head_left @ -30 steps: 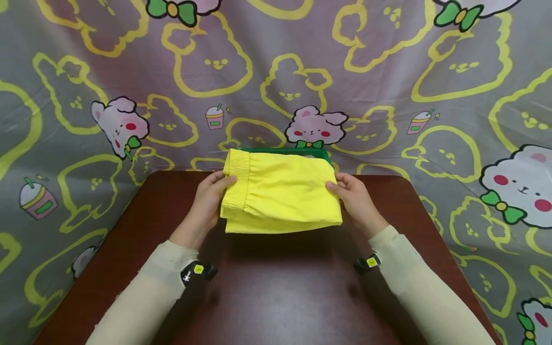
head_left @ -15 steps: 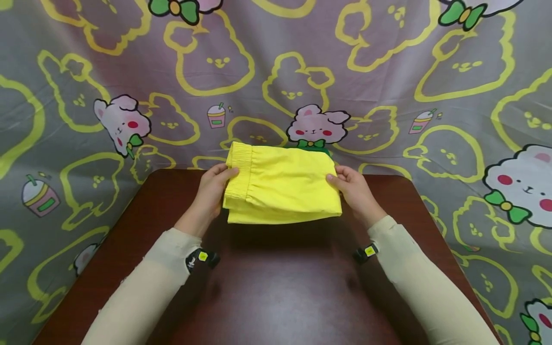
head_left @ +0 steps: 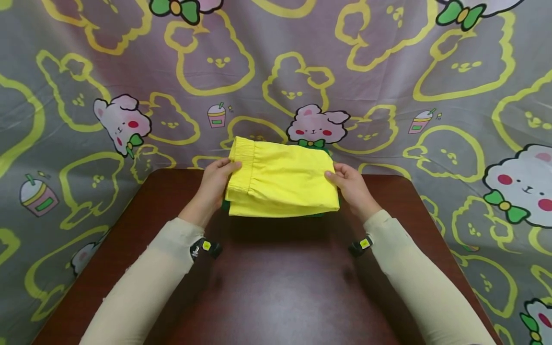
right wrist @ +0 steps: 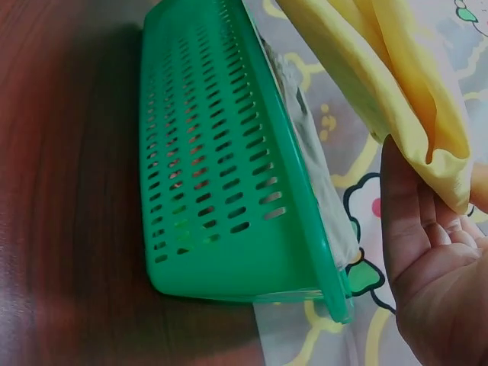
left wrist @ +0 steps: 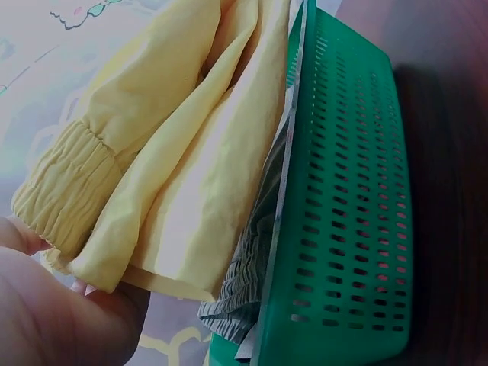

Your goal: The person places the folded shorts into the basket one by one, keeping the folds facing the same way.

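Note:
A folded pair of yellow shorts (head_left: 289, 179) is held up in the air, its gathered elastic waistband toward the left. My left hand (head_left: 212, 186) pinches the waistband end, thumb on the front face. At the other end, my right hand (head_left: 352, 188) grips the folded edge with the thumb in front. Behind the shorts stands a green slotted basket (left wrist: 347, 229), mostly hidden in the head view. Both wrist views show the shorts over the basket's rim side, apart from its wall. Inside the basket lies a dark grey garment (left wrist: 248, 274) with a gathered band.
The basket rests on a dark reddish-brown table (head_left: 280, 292), near its far edge. A patterned grey curtain (head_left: 241, 43) with rabbit drawings hangs behind and along both sides. In the right wrist view, pale grey cloth (right wrist: 324, 187) shows at the basket's rim.
Both hands have raised the yellow shorts and moved them slightly farther away, over the basket. Less of the basket's back rim shows, while bits of its lower front now appear beneath the shorts.

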A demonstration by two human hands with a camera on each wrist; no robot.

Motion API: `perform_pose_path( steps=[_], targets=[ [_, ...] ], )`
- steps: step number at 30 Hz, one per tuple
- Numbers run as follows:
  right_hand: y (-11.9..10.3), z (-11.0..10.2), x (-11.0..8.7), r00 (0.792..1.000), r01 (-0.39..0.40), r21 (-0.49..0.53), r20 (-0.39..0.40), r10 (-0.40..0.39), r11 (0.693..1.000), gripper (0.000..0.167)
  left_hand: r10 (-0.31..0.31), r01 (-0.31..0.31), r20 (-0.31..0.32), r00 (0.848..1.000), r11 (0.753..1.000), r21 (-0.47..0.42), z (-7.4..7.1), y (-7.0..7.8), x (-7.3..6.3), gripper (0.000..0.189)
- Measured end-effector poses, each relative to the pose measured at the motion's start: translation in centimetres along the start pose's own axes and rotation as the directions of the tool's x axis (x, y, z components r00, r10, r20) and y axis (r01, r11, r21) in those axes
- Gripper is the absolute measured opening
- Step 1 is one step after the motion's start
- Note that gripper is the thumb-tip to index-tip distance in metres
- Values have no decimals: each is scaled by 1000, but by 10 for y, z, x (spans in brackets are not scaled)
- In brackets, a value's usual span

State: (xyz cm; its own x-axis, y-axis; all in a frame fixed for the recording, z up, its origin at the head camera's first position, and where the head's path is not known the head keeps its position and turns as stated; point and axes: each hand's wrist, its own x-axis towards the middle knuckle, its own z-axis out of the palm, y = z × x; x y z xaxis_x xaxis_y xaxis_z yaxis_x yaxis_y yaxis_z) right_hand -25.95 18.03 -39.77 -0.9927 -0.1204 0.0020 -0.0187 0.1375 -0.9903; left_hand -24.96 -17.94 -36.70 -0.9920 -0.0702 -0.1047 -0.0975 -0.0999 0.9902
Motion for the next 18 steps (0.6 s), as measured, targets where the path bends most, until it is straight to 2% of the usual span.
perform_pose_path(
  steps=[6,11,18],
  targets=[
    [-8,-2,8,1000,-11,-30,-3,11,999,53,2,-2,1,1000,1000,-4,2,5,8,53],
    [-19,-1,12,999,-50,-60,-1,50,997,50,-7,7,-4,1000,1000,13,4,9,15,59],
    [-13,1,26,998,-62,-37,-5,62,997,51,-53,53,-14,998,999,-6,-1,15,20,73]
  ],
)
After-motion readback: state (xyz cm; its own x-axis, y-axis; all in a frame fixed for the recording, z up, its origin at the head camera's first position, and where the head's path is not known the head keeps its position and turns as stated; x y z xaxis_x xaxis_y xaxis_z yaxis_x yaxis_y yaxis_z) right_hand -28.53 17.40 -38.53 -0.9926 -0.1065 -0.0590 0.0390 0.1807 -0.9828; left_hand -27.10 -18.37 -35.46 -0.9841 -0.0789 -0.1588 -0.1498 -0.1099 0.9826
